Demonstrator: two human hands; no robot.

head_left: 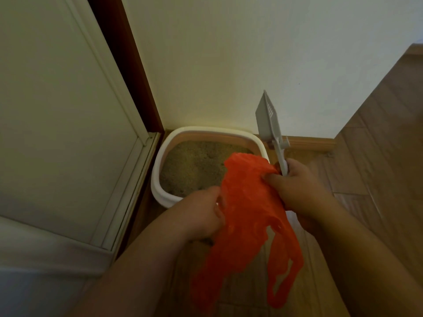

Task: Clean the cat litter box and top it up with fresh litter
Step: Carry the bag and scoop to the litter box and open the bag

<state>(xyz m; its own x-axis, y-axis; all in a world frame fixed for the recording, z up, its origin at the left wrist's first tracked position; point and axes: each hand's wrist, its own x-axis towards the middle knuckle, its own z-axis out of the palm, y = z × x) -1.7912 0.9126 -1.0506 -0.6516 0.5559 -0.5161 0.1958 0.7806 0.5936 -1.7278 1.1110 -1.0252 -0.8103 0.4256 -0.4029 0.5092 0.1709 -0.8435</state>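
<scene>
Probably home corner: wood floor [377, 156], litter box [160, 179] by door [57, 110]

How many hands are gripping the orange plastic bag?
2: the left hand grips the orange bag on its left edge; the right hand pinches its top while holding the scoop.

Head camera looks steeply down, close above the litter box [160, 156].

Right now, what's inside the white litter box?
The litter box holds tan, grainy litter with a bumpy surface. The orange plastic bag and the left hand cover its near right part, so anything lying there, or buried, cannot be seen.
</scene>
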